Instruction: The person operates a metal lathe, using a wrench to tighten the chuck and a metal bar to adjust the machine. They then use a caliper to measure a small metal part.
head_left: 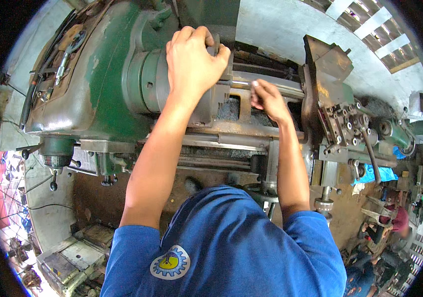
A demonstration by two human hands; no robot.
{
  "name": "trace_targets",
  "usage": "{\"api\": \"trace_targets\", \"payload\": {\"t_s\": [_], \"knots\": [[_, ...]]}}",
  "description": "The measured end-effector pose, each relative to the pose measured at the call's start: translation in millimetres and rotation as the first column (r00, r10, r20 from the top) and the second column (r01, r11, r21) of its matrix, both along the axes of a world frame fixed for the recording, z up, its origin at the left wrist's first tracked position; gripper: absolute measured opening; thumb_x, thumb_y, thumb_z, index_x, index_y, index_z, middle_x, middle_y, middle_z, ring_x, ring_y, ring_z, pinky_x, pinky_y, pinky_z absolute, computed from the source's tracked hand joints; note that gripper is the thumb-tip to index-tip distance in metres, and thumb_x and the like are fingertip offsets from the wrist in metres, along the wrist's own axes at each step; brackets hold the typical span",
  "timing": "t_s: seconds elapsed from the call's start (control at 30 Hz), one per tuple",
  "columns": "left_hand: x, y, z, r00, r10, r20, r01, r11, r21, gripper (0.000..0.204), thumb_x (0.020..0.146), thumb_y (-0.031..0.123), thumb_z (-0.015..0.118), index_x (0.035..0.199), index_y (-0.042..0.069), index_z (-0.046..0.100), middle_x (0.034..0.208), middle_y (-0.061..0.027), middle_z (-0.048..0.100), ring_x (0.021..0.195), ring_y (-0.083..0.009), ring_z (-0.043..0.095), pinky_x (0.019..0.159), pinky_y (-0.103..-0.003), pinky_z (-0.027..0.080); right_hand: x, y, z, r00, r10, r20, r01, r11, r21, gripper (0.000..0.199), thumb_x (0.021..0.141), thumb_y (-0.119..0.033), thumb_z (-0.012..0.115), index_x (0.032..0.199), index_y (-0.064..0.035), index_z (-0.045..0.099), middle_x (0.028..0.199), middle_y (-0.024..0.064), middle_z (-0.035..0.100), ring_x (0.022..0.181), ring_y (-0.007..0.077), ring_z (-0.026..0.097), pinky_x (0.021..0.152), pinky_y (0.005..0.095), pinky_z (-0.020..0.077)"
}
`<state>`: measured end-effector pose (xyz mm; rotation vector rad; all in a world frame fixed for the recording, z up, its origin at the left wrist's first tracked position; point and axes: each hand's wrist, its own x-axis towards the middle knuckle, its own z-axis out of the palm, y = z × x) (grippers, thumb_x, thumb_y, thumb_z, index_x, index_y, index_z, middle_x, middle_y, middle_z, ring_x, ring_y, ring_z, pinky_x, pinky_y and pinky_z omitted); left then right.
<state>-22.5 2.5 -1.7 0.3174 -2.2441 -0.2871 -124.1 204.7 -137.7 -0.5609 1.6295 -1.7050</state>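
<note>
A thin, shiny silver rod sticks out to the right of the big gray chuck, near the upper middle of the frame. The left hand bends over the chuck's top. The right hand curls by the rod's right end. I can't tell if either grips. The rod lies between them.

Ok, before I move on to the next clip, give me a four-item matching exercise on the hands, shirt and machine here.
1. Left hand
2. Right hand
3. Shirt
4. Headstock

A. Green, with worn paint
B. At the bright rod
C. Blue, with a round badge
D. At the grey chuck

Pairs: 1-D, 2-B, 3-C, 4-A
</note>
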Motion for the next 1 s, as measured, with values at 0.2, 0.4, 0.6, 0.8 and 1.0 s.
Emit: {"api": "trace_targets", "payload": {"t_s": [0.2, 0.4, 0.6, 0.8, 1.0], "knots": [[-3, 4, 2, 0.994, 0.022, 0.104, -0.024, 1.000, 0.010, 0.027, 0.071, 0.028, 0.079, 0.085, 0.008, 0.067, 0.088, -0.0111, 0.065, 0.096, -0.0324, 0.062, 0.088, -0.048, 0.045, 22, -13, -9, 0.969, -0.244, -0.034, 0.243, 0.970, -0.030, 0.034, 0.108, -0.035, 0.052, 0.094, -0.0061, 0.061, 0.070, -0.0021, 0.056, 0.058, 0.0065, 0.053, 0.050, 0.0228, 0.0419], [-5, 5, 5, 0.972, 0.094, 0.217, -0.090, 0.996, -0.025, 0.045, 0.073, 0.033, 0.079, 0.109, 0.008, 0.068, 0.108, -0.0153, 0.066, 0.109, -0.0341, 0.063, 0.097, -0.049, 0.044, 33, -51, -19, 0.898, -0.342, -0.277, 0.364, 0.931, 0.032, 0.039, 0.105, -0.031, 0.059, 0.074, -0.0083, 0.053, 0.063, -0.0032, 0.052, 0.055, 0.0047, 0.047, 0.051, 0.0241, 0.0373], [-10, 8, 17, 0.879, 0.131, 0.459, -0.159, 0.987, 0.021, 0.058, 0.075, 0.040, 0.077, 0.124, 0.012, 0.065, 0.125, -0.0163, 0.062, 0.123, -0.0323, 0.059, 0.103, -0.052, 0.045, 21, -39, -14, 0.965, -0.199, -0.172, 0.198, 0.980, -0.020, 0.041, 0.102, -0.033, 0.064, 0.072, -0.0054, 0.058, 0.057, -0.0024, 0.052, 0.054, 0.0050, 0.046, 0.050, 0.0273, 0.0354], [-14, 5, 17, 0.829, 0.147, 0.540, -0.169, 0.986, -0.010, 0.064, 0.081, 0.053, 0.071, 0.132, 0.015, 0.063, 0.132, -0.0168, 0.060, 0.129, -0.0322, 0.056, 0.106, -0.053, 0.043, 54, 22, -9, 0.926, -0.310, -0.217, 0.335, 0.938, 0.092, 0.041, 0.106, -0.034, 0.055, 0.073, -0.0089, 0.053, 0.060, -0.0038, 0.048, 0.053, 0.0056, 0.043, 0.048, 0.0249, 0.0331], [-85, -50, 14, 0.585, -0.097, 0.805, -0.189, 0.949, 0.252, 0.078, 0.087, 0.069, 0.057, 0.136, 0.009, 0.063, 0.147, -0.0188, 0.055, 0.137, -0.0330, 0.051, 0.109, -0.050, 0.042, 185, 69, -6, 0.963, -0.069, -0.261, 0.127, 0.969, 0.211, 0.041, 0.099, -0.033, 0.065, 0.073, -0.0020, 0.059, 0.061, 0.0013, 0.052, 0.059, 0.0091, 0.046, 0.055, 0.0314, 0.0406]]}}
